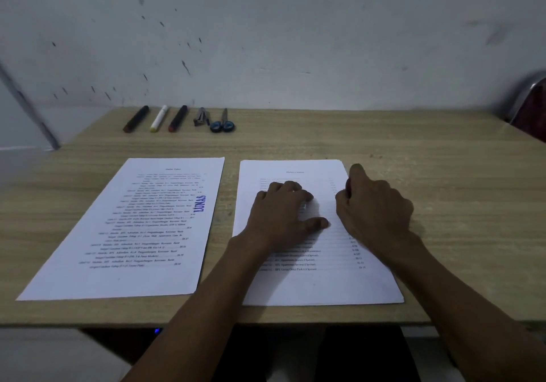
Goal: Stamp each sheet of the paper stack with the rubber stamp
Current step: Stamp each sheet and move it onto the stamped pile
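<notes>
One sheet (127,228) is stamped; right hand (375,204) grips the stamp (348,188) on the stack (319,284) beside flat left fingers (291,188); lifting seems next.

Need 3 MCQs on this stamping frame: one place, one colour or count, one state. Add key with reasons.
1. Where does the sheet bearing the LUNAS mark lie?
A. left of the sheet under the hands
B. right of it
C. beneath it

2. How many markers lie at the table's far edge?
A. one
B. three
C. five

3. What is the right hand doing?
A. lying flat and open
B. gripping a small reddish thing at the right sheet's edge
C. holding the scissors

Key: 1 A, the stamped sheet is on the left. 2 B, two dark and one white. 3 B, fingers curl round something red.
</notes>
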Demonstrator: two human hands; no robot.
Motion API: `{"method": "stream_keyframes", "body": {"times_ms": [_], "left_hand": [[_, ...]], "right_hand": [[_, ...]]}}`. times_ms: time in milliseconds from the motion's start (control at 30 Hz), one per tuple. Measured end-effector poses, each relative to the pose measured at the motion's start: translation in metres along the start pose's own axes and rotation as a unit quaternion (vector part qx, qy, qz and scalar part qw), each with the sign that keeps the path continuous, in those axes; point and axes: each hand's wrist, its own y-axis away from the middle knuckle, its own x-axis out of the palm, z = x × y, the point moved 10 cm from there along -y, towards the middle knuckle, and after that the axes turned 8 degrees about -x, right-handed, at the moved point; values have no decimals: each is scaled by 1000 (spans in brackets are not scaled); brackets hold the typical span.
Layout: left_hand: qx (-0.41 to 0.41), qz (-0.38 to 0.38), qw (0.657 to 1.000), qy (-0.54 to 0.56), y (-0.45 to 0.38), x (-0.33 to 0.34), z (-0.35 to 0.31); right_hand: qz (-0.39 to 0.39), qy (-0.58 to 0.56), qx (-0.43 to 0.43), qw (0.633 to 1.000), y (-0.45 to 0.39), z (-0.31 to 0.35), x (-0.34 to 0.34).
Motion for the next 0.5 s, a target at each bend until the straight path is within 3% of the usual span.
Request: {"method": "stream_keyframes", "body": {"times_ms": [267, 400, 500], "left_hand": [[0, 9, 1000, -15, 1, -1, -3], [-1, 16, 1000, -20, 1, -2, -5], [0, 21, 1000, -19, 1, -3, -7]], "right_hand": [[7, -34, 12, 999, 0, -1, -1], [17, -99, 9, 995, -1, -6, -2], [1, -215, 40, 976, 1, -20, -6]]}}
